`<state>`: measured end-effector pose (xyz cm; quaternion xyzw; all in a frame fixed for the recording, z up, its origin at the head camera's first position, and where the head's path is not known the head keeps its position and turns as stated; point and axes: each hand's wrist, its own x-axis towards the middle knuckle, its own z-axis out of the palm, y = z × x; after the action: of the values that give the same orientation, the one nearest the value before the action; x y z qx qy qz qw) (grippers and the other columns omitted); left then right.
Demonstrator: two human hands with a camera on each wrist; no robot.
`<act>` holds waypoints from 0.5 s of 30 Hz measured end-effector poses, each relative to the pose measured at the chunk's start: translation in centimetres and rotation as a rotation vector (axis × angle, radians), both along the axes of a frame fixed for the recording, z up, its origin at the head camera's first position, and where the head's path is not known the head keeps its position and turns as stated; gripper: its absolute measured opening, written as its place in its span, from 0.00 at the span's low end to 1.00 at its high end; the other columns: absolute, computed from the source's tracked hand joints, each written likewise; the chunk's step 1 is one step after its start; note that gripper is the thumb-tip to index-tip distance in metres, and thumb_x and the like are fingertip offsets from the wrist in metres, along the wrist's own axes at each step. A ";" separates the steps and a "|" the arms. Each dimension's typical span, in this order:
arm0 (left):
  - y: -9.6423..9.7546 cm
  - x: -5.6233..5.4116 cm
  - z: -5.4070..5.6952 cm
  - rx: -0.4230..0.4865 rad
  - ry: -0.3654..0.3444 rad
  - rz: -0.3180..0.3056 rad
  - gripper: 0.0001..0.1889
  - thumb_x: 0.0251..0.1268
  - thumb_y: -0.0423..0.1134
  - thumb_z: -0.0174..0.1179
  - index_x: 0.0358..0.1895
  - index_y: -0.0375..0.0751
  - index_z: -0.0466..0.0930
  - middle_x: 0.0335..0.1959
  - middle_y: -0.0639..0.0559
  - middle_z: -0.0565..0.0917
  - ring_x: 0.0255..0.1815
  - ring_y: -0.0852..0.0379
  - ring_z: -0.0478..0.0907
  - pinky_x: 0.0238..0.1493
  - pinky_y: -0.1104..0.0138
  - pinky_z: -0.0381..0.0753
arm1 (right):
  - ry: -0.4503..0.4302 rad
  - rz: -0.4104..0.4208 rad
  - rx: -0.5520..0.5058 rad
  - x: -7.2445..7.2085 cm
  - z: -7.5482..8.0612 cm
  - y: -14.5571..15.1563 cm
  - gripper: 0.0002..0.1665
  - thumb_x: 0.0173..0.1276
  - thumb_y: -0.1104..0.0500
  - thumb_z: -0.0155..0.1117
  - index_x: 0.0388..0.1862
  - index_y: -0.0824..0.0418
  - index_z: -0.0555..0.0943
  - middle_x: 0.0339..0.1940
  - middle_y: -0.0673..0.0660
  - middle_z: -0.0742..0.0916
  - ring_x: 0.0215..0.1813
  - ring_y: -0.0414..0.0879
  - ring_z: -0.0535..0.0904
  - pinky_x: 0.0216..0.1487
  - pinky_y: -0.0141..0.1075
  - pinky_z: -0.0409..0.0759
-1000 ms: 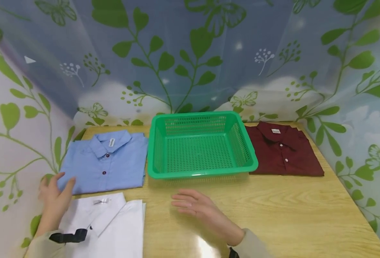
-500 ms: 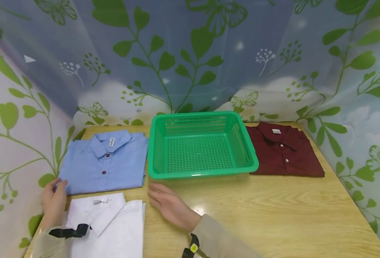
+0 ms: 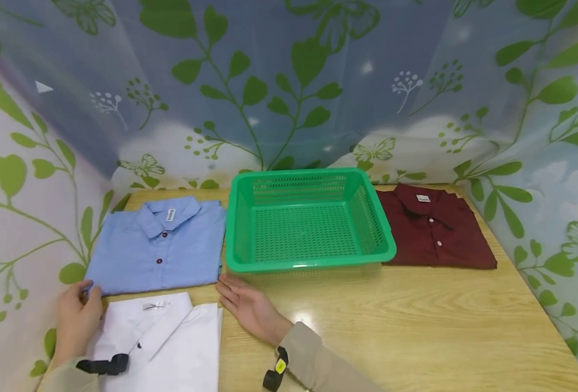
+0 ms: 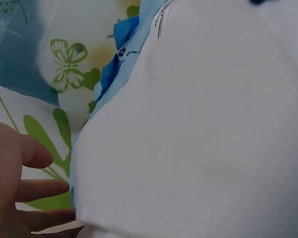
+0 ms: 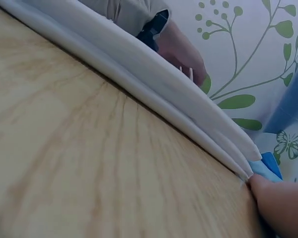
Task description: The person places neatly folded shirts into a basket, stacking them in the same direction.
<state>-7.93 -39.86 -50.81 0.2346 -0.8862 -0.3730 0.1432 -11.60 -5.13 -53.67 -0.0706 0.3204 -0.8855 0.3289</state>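
A folded light blue shirt (image 3: 137, 256) with dark buttons lies at the table's left back. My left hand (image 3: 77, 316) is at its near left corner, fingertips right at the edge. In the left wrist view the fingers (image 4: 42, 189) extend fairly straight, with the thumb apart from them. My right hand (image 3: 249, 307) reaches the near right corner of the blue shirt, fingers extended and close together. Between the forearms lies a folded white shirt (image 3: 181, 348), whose layered edge (image 5: 154, 91) fills much of the right wrist view.
A green plastic basket (image 3: 310, 265) with nothing in it stands at the back middle, beside the blue shirt. Right of it lies a folded maroon shirt (image 3: 445, 239), partly behind the basket's rim. Printed fabric walls (image 3: 289, 81) enclose the wooden table (image 3: 416, 321) at the back and sides.
My right hand has moved left from in front of the basket to the blue shirt's near right corner. My left hand has come down to its near left corner. The shirts have stayed put.
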 end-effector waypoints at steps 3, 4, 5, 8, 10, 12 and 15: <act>0.1 1.0 0.3 -0.026 -0.023 -0.010 0.24 0.74 0.38 0.46 0.64 0.22 0.69 0.49 0.30 0.76 0.43 0.48 0.68 0.43 0.66 0.64 | 0.010 0.013 0.018 0.1 0.2 0.2 0.36 0.76 0.63 0.40 0.78 0.73 0.44 0.80 0.67 0.49 0.80 0.61 0.44 0.78 0.47 0.48; 0.1 1.3 0.4 -0.042 -0.029 -0.011 0.23 0.74 0.39 0.46 0.64 0.24 0.69 0.49 0.31 0.76 0.42 0.51 0.68 0.43 0.66 0.65 | 0.016 0.019 0.027 0.2 0.2 0.3 0.36 0.76 0.64 0.40 0.78 0.72 0.44 0.80 0.67 0.49 0.80 0.61 0.45 0.77 0.46 0.48; 0.2 1.7 0.5 -0.056 -0.030 -0.013 0.23 0.74 0.38 0.47 0.64 0.24 0.70 0.48 0.31 0.77 0.41 0.53 0.68 0.42 0.65 0.65 | 0.022 0.024 0.035 0.4 0.3 0.4 0.36 0.76 0.65 0.40 0.78 0.73 0.45 0.80 0.67 0.50 0.80 0.61 0.45 0.77 0.46 0.48; 0.2 2.8 0.8 -0.085 -0.023 -0.015 0.22 0.73 0.36 0.46 0.63 0.24 0.70 0.48 0.29 0.78 0.37 0.64 0.66 0.40 0.64 0.65 | 0.043 0.036 0.052 0.8 0.4 0.8 0.35 0.76 0.66 0.40 0.78 0.74 0.45 0.80 0.69 0.51 0.79 0.62 0.46 0.77 0.45 0.48; 0.3 3.4 1.1 -0.074 -0.034 -0.004 0.22 0.72 0.34 0.45 0.63 0.23 0.69 0.50 0.26 0.77 0.37 0.69 0.65 0.41 0.64 0.65 | 0.039 0.043 0.048 1.1 0.4 1.2 0.35 0.76 0.67 0.40 0.77 0.75 0.45 0.79 0.70 0.51 0.79 0.62 0.47 0.77 0.45 0.49; 0.4 4.1 1.3 -0.054 -0.064 0.019 0.22 0.71 0.31 0.43 0.64 0.21 0.66 0.52 0.24 0.76 0.37 0.71 0.65 0.42 0.65 0.65 | 0.027 0.057 0.033 1.4 0.3 1.6 0.35 0.77 0.66 0.40 0.77 0.75 0.45 0.79 0.70 0.51 0.80 0.62 0.46 0.77 0.45 0.49; 0.5 5.0 1.8 -0.063 -0.138 0.042 0.23 0.71 0.31 0.43 0.64 0.20 0.64 0.53 0.21 0.75 0.42 0.55 0.74 0.45 0.59 0.68 | -0.012 0.085 0.015 2.2 0.3 2.3 0.35 0.77 0.65 0.41 0.78 0.74 0.45 0.80 0.70 0.50 0.80 0.60 0.43 0.77 0.47 0.49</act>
<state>-2.94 -39.37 -49.06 0.2736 -0.9002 -0.3246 0.0969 -9.37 -2.87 -53.34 -0.0764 0.3217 -0.8688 0.3685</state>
